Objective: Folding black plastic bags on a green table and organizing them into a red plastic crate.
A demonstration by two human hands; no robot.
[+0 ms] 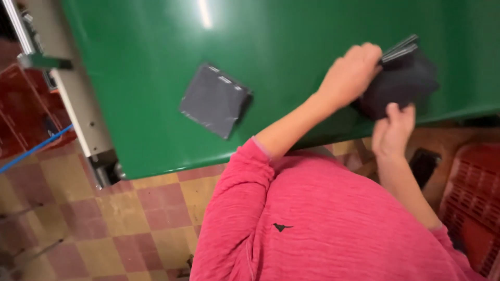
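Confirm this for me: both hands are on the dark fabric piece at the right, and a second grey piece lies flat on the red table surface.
Wrong on the colour. The table is green, not red, as the head view shows. The rest holds: the left hand and right hand are on the dark fabric piece, and the grey piece lies flat.

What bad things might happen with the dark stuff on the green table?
The dark bundle sits close to the near edge of the green table, held by the left hand and the right hand. If either grip loosens, it might slide off onto the checkered floor. The flat dark pieces sticking out of the bundle's top might slip loose. The grey square pouch lies alone and tilted; a sweeping arm might knock it.
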